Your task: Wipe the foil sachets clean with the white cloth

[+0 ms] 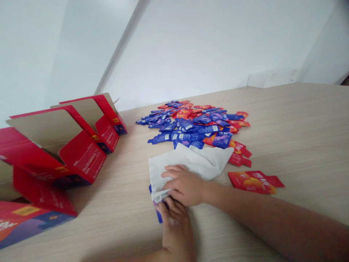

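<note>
Resting on pale wood table (300, 120): cloth (201, 162), sachets (191, 123) | white wall (218, 43) behind

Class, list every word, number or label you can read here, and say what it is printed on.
Red boxes: white print, too blurred to read.
Blue sachets: white labels, too small to read.
Red sachet: pale characters, too blurred to read.
No text is legible anywhere.

A pale wooden desk (300, 127) under a white wall (204, 43); a loose pile of blue and red sachets (196, 123) mid-desk; one red sachet (253, 182) apart, towards the right edge; open red cartons (81, 156) along the left edge; a white box (269, 78) at the far edge.
</note>
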Tool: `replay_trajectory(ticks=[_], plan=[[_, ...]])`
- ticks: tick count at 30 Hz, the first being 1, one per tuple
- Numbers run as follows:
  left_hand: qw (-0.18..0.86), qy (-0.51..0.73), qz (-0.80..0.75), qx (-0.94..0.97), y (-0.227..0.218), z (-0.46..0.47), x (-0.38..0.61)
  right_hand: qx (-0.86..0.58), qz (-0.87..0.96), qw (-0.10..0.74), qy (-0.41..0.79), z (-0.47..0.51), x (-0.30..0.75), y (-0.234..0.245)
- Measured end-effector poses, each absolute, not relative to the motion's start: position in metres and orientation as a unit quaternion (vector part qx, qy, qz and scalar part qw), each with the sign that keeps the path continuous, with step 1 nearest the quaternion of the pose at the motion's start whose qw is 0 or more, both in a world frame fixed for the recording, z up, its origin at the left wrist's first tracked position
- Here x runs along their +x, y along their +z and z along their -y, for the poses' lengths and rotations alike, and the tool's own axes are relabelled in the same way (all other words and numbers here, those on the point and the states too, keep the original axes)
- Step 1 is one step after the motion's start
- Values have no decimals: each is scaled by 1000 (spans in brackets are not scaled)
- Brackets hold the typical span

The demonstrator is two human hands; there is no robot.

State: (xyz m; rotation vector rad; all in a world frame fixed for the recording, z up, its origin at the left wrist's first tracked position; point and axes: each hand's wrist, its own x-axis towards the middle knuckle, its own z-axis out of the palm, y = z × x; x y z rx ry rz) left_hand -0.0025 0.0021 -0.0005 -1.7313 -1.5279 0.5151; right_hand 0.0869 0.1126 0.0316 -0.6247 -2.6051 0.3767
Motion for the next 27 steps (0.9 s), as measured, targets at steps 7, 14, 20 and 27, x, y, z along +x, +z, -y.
replay_trajectory(ticks=[7,14,20,27], plan=[[355,200,650,-642,-8,-4,6,-221,942,215,131,-112,86,31],[354,176,602,-694,1,-2,-4,-290,929,204,105,-112,85,30],[369,200,620,-663,-3,-2,0,-214,947,208,122,-111,87,33],[384,191,592,-683,-3,-2,-6,-255,936,210,123,-113,85,31]])
